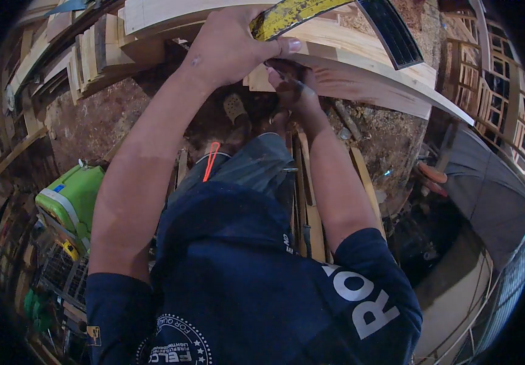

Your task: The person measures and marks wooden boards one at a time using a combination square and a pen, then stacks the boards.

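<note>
The fingers of the left hand point(226, 47) close on one end of a yellow-and-black square point(302, 12), which reaches rightward from them over a pale board point(329, 38), while just below, the right hand point(297, 94) curls near the board's edge, its grip too shadowed to tell.

navy short-sleeved shirt point(232, 261), white lettering point(360, 298), round white emblem point(174, 345), orange sleeve patch point(94, 336); tan perforated clog point(234, 107)

I hold a square point(302, 12), its scuffed yellow blade and angled black stock point(391, 33) positioned over a pale timber board point(343, 47).
</note>
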Demonstrator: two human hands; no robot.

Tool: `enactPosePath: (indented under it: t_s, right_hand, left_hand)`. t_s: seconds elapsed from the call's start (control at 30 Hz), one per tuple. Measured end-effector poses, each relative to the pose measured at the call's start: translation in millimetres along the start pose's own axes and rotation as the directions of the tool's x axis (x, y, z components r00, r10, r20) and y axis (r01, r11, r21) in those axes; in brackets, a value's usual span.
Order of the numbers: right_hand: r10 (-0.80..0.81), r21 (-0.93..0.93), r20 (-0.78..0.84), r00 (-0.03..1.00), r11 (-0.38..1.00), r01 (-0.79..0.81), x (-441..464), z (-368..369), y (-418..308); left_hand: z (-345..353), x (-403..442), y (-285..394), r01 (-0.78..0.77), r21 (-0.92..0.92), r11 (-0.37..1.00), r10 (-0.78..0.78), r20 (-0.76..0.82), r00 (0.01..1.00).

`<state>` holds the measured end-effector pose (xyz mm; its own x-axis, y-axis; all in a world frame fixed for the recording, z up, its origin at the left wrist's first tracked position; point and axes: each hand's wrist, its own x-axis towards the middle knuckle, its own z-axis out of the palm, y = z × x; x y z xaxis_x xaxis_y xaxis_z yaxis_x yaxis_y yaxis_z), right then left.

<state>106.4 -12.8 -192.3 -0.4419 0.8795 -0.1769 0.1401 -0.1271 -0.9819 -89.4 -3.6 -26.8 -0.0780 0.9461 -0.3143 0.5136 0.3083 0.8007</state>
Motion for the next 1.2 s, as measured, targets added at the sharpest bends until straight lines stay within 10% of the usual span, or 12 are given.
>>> enactPosePath:
  t_s: [0.57,0.67,1.0,1.1,1.2]
  right_hand:
    - [-0.075,-0.176,-0.004,0.997,0.982,0.073,2,-1,11]
    - [0.047,0.047,-0.078,0.996,0.998,-0.043,-2,6,1]
    - [0.244,-0.304,-0.08,0.967,0.917,-0.257,-84,-37,-1]
    - [0.251,-0.343,-0.181,0.951,0.89,-0.3,-122,-41,-25]
    - [0.323,-0.426,-0.288,0.902,0.8,-0.423,-142,-50,-47]
  left_hand:
    - [1,2,1,0.026,0.06,0.998,-0.026,-0.007,1.0]
    - [1,2,-1,0.002,0.039,0.999,-0.002,-0.008,1.0]
    - [-6,0,-3,-0.289,0.32,0.902,0.295,0.032,0.955]
    - [-12,0,9,-0.153,0.303,0.941,0.121,0.12,0.985]
    - [-5,8,-13,-0.379,0.372,0.847,0.398,0.029,0.917]
